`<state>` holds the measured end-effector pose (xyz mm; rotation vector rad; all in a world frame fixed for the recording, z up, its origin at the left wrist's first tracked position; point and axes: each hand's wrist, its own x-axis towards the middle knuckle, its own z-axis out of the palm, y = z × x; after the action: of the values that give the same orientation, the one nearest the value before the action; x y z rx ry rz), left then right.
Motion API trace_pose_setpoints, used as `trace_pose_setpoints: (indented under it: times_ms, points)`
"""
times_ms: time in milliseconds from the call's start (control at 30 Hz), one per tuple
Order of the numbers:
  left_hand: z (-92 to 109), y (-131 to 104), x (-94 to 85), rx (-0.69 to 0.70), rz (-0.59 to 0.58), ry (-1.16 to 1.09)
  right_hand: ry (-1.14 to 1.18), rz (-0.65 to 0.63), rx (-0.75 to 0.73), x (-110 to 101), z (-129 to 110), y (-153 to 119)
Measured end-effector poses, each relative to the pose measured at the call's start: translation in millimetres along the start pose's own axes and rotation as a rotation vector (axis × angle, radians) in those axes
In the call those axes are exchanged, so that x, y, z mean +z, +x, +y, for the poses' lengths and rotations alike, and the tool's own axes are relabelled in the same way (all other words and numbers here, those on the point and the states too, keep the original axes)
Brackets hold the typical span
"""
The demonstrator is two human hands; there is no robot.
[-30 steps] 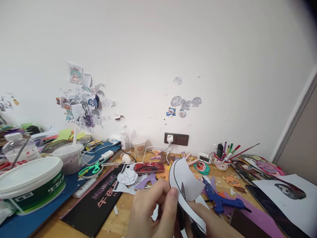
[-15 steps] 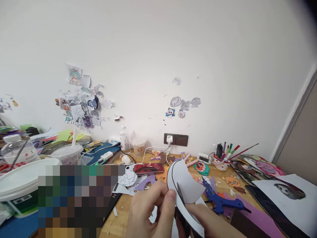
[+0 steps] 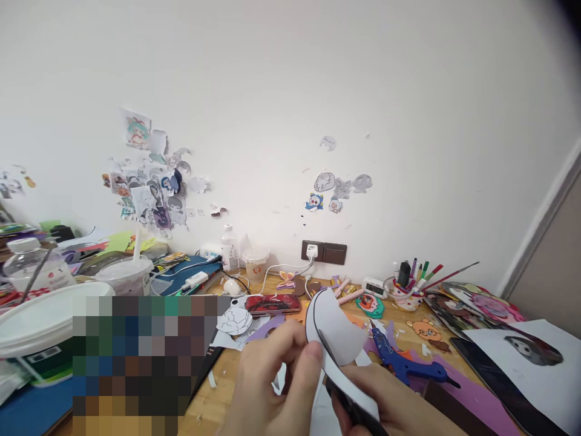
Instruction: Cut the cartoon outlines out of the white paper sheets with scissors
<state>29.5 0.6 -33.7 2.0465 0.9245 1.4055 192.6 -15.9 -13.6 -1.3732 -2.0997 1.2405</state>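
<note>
White paper (image 3: pixel 349 339), thin and smooth, bowed into a rounded flap with a dark curved line near the left edge and a narrow strip trailing down to the right. Pinched at that left edge between thumb and bent finger of the left hand (image 3: pixel 281 381), held up above the wooden tabletop (image 3: pixel 209 406). Clamped in the right hand (image 3: pixel 385 393), partly hidden beneath the strip: black-handled scissors (image 3: pixel 358 415), with a slim grey blade against the paper, between strip and flap.

Just right of the paper, on the grainy yellow-brown wood, a blue glue gun (image 3: pixel 408 366), glossy and angular, beside flat matte purple sheeting (image 3: pixel 481 402). Behind, a shiny red rectangular case (image 3: pixel 272 304), a boxy white clock (image 3: pixel 374 289) and a round spotted cup (image 3: pixel 406 300) full of slender pens. Farther right, an orange bear-face cutout (image 3: pixel 426 330), flat, with rounded ears. At far left, a broad plastic tub (image 3: pixel 49 321) with a smooth white lid.
</note>
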Motion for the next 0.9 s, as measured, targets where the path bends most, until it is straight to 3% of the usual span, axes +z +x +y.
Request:
trace_pose_setpoints:
  times_ms: [133, 367, 767, 900]
  points:
    - [0.8, 6.1, -9.2, 0.028, 0.046, 0.040, 0.121, 0.012, -0.023, 3.1, -4.9, -0.7]
    - [-0.3, 9.6, -10.1, 0.070, -0.104, 0.123, 0.282, -0.017, 0.053, 2.1, -1.4, -6.7]
    - [-0.5, 7.1, -5.8, 0.127, -0.009, 0.113, 0.477, -0.110, -0.049, 2.5, -12.5, -5.1]
    - [-2.2, 7.3, -5.4, 0.147, 0.007, 0.104, 0.470, -0.062, -0.096, 6.2, -11.6, -3.9]
